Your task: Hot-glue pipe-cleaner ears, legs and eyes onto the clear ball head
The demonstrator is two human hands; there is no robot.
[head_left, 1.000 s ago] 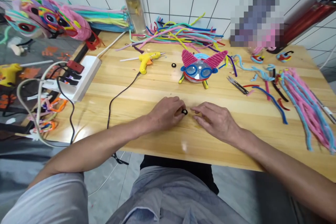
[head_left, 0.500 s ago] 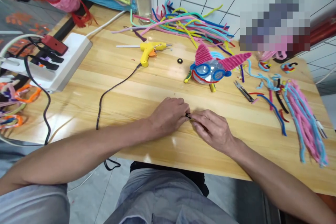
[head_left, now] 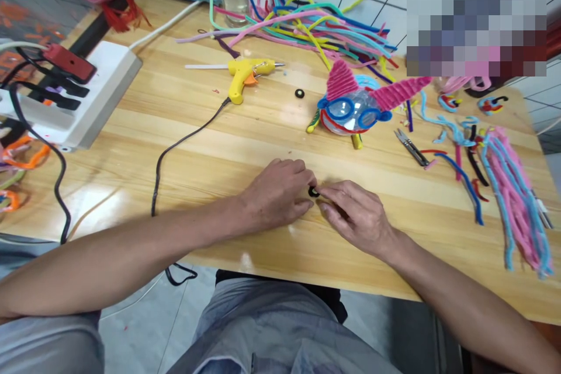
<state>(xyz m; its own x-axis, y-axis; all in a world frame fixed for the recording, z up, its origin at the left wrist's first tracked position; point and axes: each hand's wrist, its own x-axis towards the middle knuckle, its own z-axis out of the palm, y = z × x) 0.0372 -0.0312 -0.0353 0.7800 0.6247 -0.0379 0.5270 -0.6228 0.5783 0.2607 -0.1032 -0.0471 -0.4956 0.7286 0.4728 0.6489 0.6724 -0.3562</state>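
A small black ring with a pale centre (head_left: 314, 191) sits between my hands, just above the wood or on it; I cannot tell which. My left hand (head_left: 280, 194) curls around its left side, the index fingertip against its upper edge and the thumb below. From the other side my right hand (head_left: 360, 210) meets the ring with its fingertips, the thumb lower and slightly apart. A matching black ring (head_left: 299, 93) lies farther up the table. Beyond my hands stands a clear figure with pink ears and blue glasses (head_left: 353, 110).
A yellow glue gun (head_left: 243, 79) lies at the back left, its cord trailing to the front edge. At left is a white power strip (head_left: 111, 73). Pipe cleaners (head_left: 307, 35) pile along the wall. Small snips (head_left: 411, 148) and a pink-blue bundle (head_left: 517, 198) lie right.
The ring has turned so its round face shows; before, only a dark sliver was visible. My left thumb has moved slightly away from the fingertips. The view has shifted a little.
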